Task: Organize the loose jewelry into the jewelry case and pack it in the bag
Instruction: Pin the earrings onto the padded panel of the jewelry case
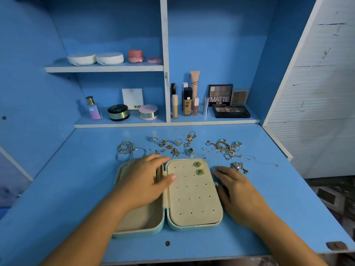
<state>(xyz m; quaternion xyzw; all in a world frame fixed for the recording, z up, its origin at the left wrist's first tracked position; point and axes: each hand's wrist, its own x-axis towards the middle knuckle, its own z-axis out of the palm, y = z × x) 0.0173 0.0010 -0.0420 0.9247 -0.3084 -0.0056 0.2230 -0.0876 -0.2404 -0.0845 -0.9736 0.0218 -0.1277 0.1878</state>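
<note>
The light-teal jewelry case (192, 226) lies open on the blue desk, beige inside. Two green stud earrings (198, 168) sit in the perforated right panel. My left hand (142, 181) rests flat over the left compartment, fingers straight, thumb reaching onto the panel. My right hand (235, 191) lies flat on the desk against the case's right edge, holding nothing. Loose jewelry lies beyond the case: silver hoops (127, 151), small gold pieces and rings (174, 145), a tangle of chains (226, 148) and a sparkly pendant (238, 166). No bag is in view.
Shelves behind the desk hold cosmetics: a perfume bottle (93, 108), powder jars (118, 112), foundation tubes (187, 101) and eyeshadow palettes (231, 111). A white slatted panel (317, 93) stands on the right. The desk's front edge (192, 259) runs near my forearms.
</note>
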